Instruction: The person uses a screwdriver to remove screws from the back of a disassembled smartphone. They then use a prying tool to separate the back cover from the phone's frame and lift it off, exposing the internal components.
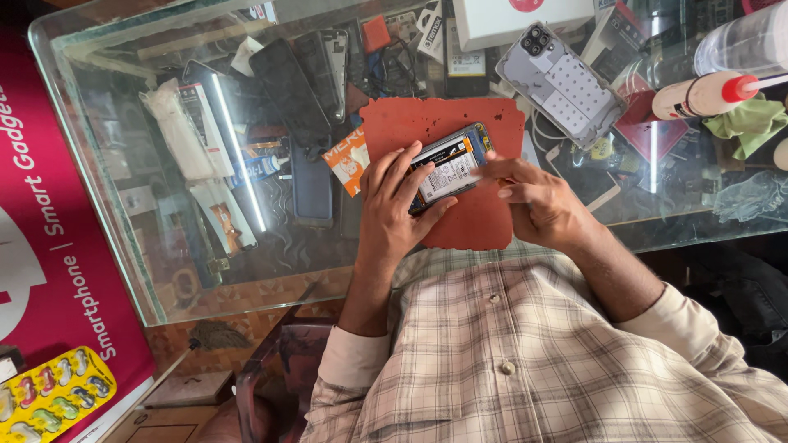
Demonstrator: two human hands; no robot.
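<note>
Glass counter [123, 205] takes up most of the view, cluttered with phone parts underneath. On it sits a worn red mat [443, 131], and just past that a pale phone back cover [566, 86]. Opened phone [450, 166], battery side up, lies on the mat. Left hand [392, 205] cups its near end, fingers spread; right hand [538, 201] presses fingertips on its right edge.
</note>
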